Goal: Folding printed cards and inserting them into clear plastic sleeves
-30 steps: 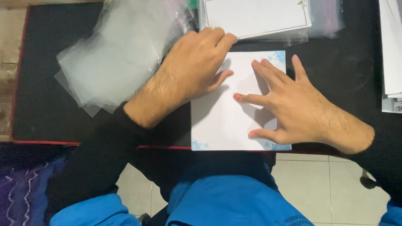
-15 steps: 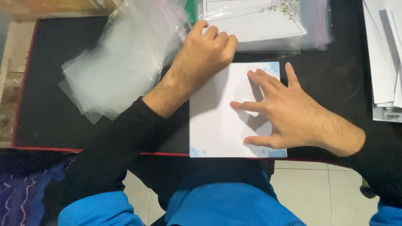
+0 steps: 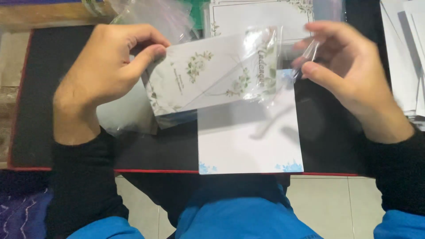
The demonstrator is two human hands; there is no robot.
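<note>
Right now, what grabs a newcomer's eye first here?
The floral-printed card, held up mid-frame, with the left hand pinching its left end and the right hand pinching the clear plastic sleeve at its right end. Below it, a white sheet with blue corner prints lies flat on the black mat. More clear sleeves sit top left.

Glossy clear plastic sleeve [image 3: 265, 57] w/ matt paper card [image 3: 199, 75]; smooth white sheet [image 3: 248, 137], matt black mat [image 3: 44, 66]

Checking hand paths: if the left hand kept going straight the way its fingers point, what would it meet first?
Likely the right hand, gripping the clear plastic sleeve opposite; the left hand already holds the floral white card. Depth unclear.
</note>
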